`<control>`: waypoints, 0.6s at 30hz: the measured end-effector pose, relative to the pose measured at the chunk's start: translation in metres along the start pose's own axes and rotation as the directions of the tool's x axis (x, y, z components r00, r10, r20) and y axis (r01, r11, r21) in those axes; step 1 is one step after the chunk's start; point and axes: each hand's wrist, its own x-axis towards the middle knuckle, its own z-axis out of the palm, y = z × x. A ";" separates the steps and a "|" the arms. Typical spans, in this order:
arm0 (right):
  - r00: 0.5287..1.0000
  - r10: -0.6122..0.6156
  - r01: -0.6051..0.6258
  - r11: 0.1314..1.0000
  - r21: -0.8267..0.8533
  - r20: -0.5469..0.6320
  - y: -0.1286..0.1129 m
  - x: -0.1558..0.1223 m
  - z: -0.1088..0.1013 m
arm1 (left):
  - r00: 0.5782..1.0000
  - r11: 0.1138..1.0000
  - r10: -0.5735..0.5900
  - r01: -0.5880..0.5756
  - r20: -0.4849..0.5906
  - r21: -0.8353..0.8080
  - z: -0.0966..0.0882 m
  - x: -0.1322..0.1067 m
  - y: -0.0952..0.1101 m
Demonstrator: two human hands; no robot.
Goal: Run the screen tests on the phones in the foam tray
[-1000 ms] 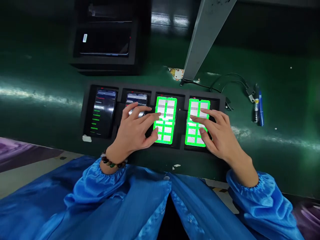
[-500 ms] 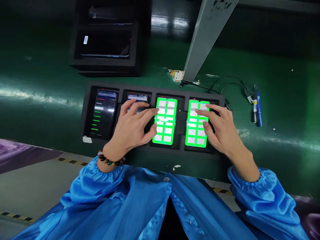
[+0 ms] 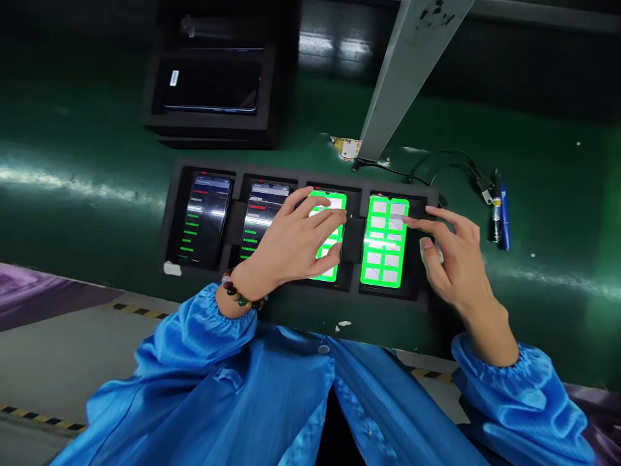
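Note:
Several smartphones lie face up in a row of slots in a black foam tray (image 3: 352,259). My left hand (image 3: 298,239) is spread over the third phone (image 3: 328,268), whose screen shows a green grid with white blocks; fingers cover its upper part. On the rightmost phone (image 3: 381,252) the same grid shows, and the index fingertip of my right hand (image 3: 449,252) is at its right edge. That hand is open, fingers apart. Whether either hand touches glass I cannot tell. Dark menus with green text fill the leftmost phone (image 3: 206,220) and the second phone (image 3: 259,217), the latter partly hidden by my left hand.
At the back left, a black foam box (image 3: 213,126) holds another phone (image 3: 211,87) with a dark screen. A grey metal post (image 3: 398,77) rises behind the tray. Right of it lie a cable (image 3: 456,152), a blue pen (image 3: 505,217) and a dark pen (image 3: 495,210).
My left hand has moved right, from between the second and third phones to over the third. My right hand has shifted right, uncovering most of the rightmost screen.

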 end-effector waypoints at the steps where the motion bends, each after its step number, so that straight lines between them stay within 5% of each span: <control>1: 1.000 -0.001 0.001 1.000 0.001 -0.003 0.000 0.001 0.001 | 1.000 1.000 -0.003 0.003 -0.002 -0.006 0.000 0.000 -0.001; 7: 0.999 -0.036 0.035 0.999 0.034 0.028 -0.008 0.025 0.014 | 0.987 0.987 -0.159 0.157 -0.038 -0.039 0.002 -0.003 -0.014; 11: 0.999 -0.036 0.035 0.999 0.037 0.025 -0.008 0.036 0.019 | 0.986 0.986 -0.163 0.162 -0.019 -0.038 0.002 -0.001 -0.015; 18: 0.987 0.023 -0.001 0.990 0.138 -0.157 -0.007 0.007 0.006 | 0.989 0.985 -0.139 0.131 -0.059 -0.113 -0.018 -0.026 -0.012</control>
